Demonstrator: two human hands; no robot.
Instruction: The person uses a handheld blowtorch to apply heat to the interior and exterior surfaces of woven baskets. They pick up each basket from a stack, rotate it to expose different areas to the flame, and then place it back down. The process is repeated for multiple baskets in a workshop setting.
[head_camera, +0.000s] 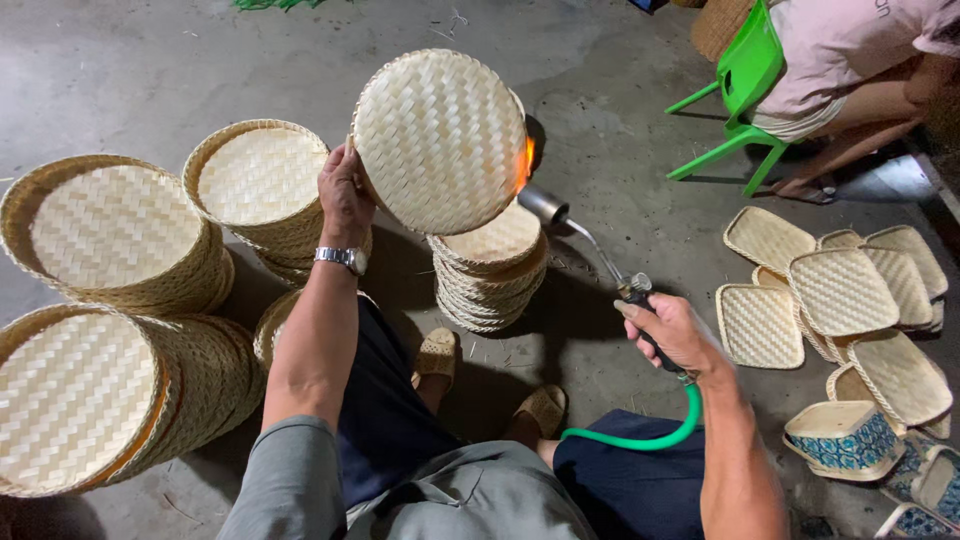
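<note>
My left hand (343, 192) grips the edge of a round woven bamboo tray (440, 140) and holds it up on edge over the floor. My right hand (668, 332) is closed on the handle of a gas torch (585, 240) fed by a green hose (640, 436). The torch nozzle points at the tray's right rim, where an orange flame (528, 154) licks it. A wristwatch (343, 258) sits on my left wrist. Directly below the raised tray stands a stack of similar round trays (490, 268).
Stacks of round woven baskets (110, 235) stand and lie at the left. Square woven trays (840, 295) and patterned ones (845, 440) are piled at the right. Another person sits on a green plastic chair (745, 85) at the top right. The floor is concrete.
</note>
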